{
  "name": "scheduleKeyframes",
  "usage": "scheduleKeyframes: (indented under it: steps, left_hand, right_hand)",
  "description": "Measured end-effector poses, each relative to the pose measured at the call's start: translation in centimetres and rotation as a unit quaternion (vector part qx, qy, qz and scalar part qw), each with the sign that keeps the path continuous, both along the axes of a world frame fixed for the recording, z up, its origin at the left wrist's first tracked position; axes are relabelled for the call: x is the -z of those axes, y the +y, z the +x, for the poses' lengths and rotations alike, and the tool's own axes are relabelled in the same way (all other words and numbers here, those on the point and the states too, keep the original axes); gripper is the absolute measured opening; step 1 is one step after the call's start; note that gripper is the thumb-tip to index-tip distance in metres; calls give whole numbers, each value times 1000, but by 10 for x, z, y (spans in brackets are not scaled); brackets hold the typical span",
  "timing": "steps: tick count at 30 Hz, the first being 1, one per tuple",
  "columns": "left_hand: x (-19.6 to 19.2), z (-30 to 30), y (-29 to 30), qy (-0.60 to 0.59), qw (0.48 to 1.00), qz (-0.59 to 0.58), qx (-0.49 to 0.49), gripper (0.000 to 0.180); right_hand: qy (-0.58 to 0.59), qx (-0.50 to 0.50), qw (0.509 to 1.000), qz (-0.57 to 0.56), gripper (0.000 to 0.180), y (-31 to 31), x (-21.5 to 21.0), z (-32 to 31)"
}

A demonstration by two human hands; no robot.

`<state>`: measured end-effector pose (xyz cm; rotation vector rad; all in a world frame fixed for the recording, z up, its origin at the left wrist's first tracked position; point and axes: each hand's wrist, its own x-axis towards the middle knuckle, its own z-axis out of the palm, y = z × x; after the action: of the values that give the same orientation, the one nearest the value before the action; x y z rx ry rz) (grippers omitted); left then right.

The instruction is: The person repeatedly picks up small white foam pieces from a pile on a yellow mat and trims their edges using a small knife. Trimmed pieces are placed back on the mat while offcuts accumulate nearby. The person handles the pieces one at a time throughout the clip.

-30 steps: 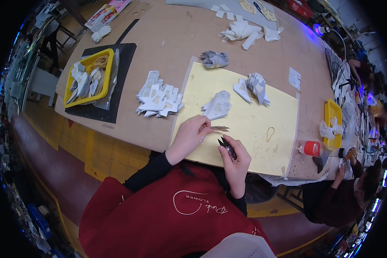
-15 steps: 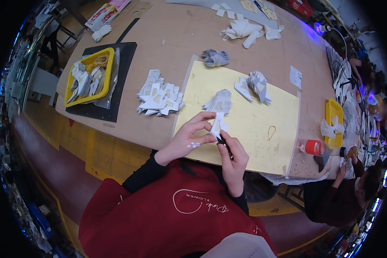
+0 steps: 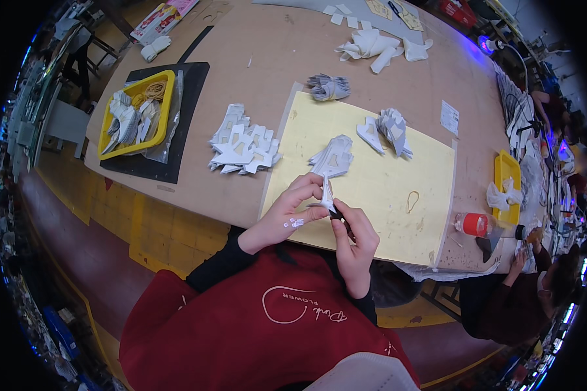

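My left hand (image 3: 282,216) pinches a white cut-out piece (image 3: 327,193) between thumb and fingers, seen nearly edge-on. Small white bits (image 3: 294,223) stick to the back of that hand near the thumb. My right hand (image 3: 356,251) is closed around a small black tool (image 3: 337,214); its tip meets the lower end of the piece, and its exact kind is hidden by my fingers. Just beyond my hands a stack of similar white pieces (image 3: 333,156) lies on the yellow sheet (image 3: 385,215). More pieces form a loose pile (image 3: 241,146) to the left.
Bundled grey-white pieces (image 3: 328,87) and another bundle (image 3: 392,132) lie farther back. A rubber band (image 3: 412,202) rests on the sheet. At left stands a yellow basket (image 3: 165,111) on a black mat (image 3: 192,98). A red-labelled bottle (image 3: 474,224) lies right, near a seated person (image 3: 522,293).
The white piece has turned in my left hand from showing its face to nearly edge-on. My right hand keeps the black tool at its lower end.
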<state>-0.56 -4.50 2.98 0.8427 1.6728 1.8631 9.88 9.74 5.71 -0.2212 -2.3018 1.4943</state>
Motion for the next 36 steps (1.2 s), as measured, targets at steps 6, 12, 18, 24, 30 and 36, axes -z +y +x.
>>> scheduleKeyframes:
  steps: [6,12,18,24,30,36]
  left_hand:
    - [-3,4,3,-33,999,12,-6,14]
    - [-5,7,4,-60,998,25,-15,12]
    - [-7,10,7,-45,998,21,-33,17]
    - [-12,13,7,-50,998,17,-35,11]
    - [-10,11,6,-27,999,9,-38,16]
    - [-12,11,4,-12,999,-3,-39,17]
  right_hand:
    - [16,26,999,27,28,-3,1,0]
    - [20,51,998,15,30,-9,-2,-1]
    - [34,51,998,35,32,-9,-2,-2]
    - [30,82,996,34,32,-9,1,-2]
    - [36,49,998,18,31,-7,-2,2]
    - [28,42,998,31,29,-5,-2,2]
